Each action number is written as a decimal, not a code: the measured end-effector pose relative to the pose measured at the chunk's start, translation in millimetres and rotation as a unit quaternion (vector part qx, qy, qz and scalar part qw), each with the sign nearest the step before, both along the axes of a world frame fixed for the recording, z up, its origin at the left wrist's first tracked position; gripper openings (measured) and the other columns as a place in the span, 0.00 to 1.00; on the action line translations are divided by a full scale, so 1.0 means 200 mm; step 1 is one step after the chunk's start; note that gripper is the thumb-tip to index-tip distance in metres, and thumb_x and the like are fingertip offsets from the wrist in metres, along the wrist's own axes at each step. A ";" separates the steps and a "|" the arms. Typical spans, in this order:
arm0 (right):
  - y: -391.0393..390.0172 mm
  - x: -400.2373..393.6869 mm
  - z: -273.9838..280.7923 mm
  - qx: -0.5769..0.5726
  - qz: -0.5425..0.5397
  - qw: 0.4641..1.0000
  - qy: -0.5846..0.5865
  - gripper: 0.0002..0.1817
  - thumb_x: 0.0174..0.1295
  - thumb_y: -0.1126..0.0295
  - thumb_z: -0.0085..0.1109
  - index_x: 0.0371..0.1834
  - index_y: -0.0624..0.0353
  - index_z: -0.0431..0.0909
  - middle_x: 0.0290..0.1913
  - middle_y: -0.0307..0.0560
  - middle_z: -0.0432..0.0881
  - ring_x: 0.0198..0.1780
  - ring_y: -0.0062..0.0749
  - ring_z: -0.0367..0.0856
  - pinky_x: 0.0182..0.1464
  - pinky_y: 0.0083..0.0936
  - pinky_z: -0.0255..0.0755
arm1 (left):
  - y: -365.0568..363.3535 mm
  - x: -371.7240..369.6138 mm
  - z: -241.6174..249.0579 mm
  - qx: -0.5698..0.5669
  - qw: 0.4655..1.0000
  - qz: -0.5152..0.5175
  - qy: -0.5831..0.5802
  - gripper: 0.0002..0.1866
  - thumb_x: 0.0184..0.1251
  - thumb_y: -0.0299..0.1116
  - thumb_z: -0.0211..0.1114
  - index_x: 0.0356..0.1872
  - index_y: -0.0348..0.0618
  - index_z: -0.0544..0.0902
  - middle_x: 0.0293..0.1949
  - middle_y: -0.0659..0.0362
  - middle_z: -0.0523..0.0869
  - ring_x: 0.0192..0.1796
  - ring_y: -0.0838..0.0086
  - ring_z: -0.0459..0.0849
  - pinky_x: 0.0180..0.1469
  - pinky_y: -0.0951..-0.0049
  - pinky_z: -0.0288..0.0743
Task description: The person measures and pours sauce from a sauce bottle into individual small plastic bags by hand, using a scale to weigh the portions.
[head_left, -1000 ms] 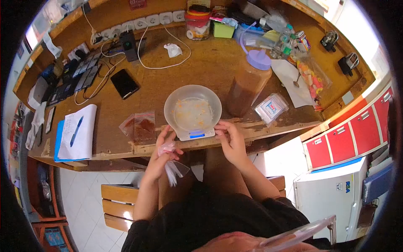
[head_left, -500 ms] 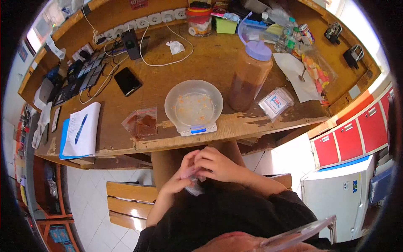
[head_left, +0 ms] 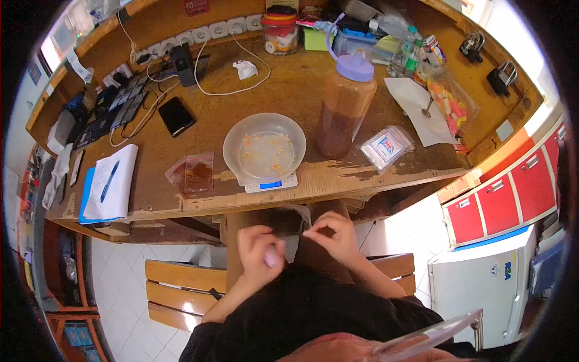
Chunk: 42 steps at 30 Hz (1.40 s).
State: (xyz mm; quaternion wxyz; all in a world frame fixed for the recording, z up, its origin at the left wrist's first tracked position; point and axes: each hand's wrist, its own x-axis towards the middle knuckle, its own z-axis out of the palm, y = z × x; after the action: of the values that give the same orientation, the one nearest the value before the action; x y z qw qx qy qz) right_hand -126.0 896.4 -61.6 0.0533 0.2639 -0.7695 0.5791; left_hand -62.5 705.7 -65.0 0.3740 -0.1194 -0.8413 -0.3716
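Two bare hands are seen from above, in front of the near edge of a wooden counter [head_left: 151,175]. A pale pink bundle [head_left: 272,256], blurred, is gripped within the curled left hand [head_left: 256,256]. A piece of clear plastic [head_left: 305,213] is pinched between the thumb and fingers of the right hand [head_left: 336,238]. Near the counter's edge, a translucent bowl [head_left: 233,145] dotted with orange specks [head_left: 277,167] is set on a white scale [head_left: 291,182]. It is flanked by small bags of reddish-brown powder [head_left: 200,174] on the left and a tall, lilac-capped bottle [head_left: 344,114] on the right.
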 end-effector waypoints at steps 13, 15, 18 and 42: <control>-0.07 0.03 0.00 0.086 0.191 0.977 -0.049 0.06 0.56 0.73 0.62 0.34 0.64 0.79 0.33 0.50 0.81 0.34 0.41 0.80 0.36 0.29 0.73 | -0.02 -0.01 0.10 -0.029 0.978 -0.126 -0.162 0.06 0.51 0.29 0.67 0.30 0.41 0.81 0.33 0.57 0.83 0.34 0.60 0.77 0.39 0.66 0.72; -0.07 0.02 -0.04 0.082 0.191 0.978 -0.031 0.06 0.56 0.72 0.62 0.33 0.64 0.79 0.33 0.50 0.80 0.35 0.42 0.80 0.37 0.29 0.73 | -0.01 -0.02 0.09 -0.039 0.980 -0.114 -0.156 0.06 0.51 0.29 0.68 0.29 0.41 0.81 0.33 0.57 0.83 0.34 0.60 0.77 0.39 0.66 0.73; -0.07 0.02 -0.04 0.068 0.196 0.978 -0.028 0.07 0.56 0.71 0.62 0.32 0.64 0.77 0.32 0.52 0.79 0.35 0.45 0.79 0.36 0.31 0.72 | -0.02 -0.03 0.07 -0.065 0.982 -0.099 -0.144 0.07 0.48 0.30 0.68 0.29 0.42 0.80 0.32 0.58 0.82 0.34 0.60 0.76 0.38 0.66 0.73; 0.06 -0.04 0.37 0.212 0.062 0.964 0.149 0.18 0.48 0.75 0.65 0.46 0.62 0.79 0.69 0.60 0.58 0.64 0.59 0.62 0.65 0.45 0.60 | 0.06 -0.20 0.40 -0.210 0.958 -0.178 -0.087 0.29 0.46 0.32 0.71 0.53 0.39 0.75 0.51 0.53 0.79 0.48 0.57 0.76 0.49 0.61 0.71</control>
State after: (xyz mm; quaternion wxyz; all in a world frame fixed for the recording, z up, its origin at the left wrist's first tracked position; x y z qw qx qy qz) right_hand -133.0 908.6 12.9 0.0745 0.3996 -0.8400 0.3593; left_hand -102.6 718.2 14.6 0.1941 -0.3101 -0.8948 -0.2560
